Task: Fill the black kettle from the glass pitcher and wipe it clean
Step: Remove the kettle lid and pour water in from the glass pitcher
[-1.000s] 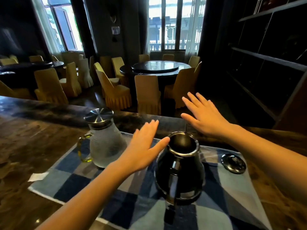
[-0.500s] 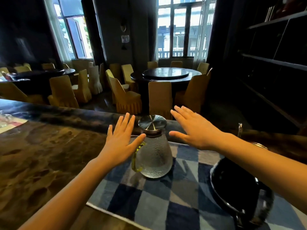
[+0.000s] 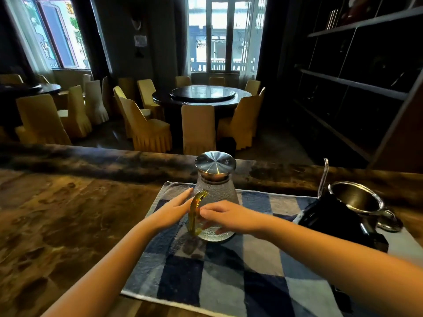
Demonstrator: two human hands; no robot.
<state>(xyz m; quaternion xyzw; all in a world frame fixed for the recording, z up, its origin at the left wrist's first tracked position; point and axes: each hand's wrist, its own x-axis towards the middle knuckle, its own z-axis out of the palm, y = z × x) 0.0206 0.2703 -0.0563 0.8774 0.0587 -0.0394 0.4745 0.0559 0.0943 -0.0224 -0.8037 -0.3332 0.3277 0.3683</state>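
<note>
The glass pitcher (image 3: 217, 193), with its steel lid (image 3: 215, 162) and amber handle (image 3: 195, 211), stands upright on a blue checked cloth (image 3: 206, 282). My left hand (image 3: 171, 211) lies against its left side beside the handle, fingers stretched out. My right hand (image 3: 231, 216) curls around the pitcher's lower body just right of the handle, thumb on top and fingers underneath. The black kettle (image 3: 332, 218) stands on the cloth at the right. Its steel-rimmed mouth (image 3: 357, 197) is uncovered and its thin spout (image 3: 324, 177) points up. My right forearm passes in front of the kettle.
A round metal lid (image 3: 389, 225) lies behind the kettle at the right. The cloth rests on a dark brown marble counter (image 3: 68, 213). Beyond the counter's far edge are round tables with yellow-covered chairs (image 3: 198, 126). Dark shelving (image 3: 354, 83) fills the right wall.
Both hands have come down from hovering above the pitcher and now rest on it at either side of the handle. The view has shifted slightly, so more of the kettle shows.
</note>
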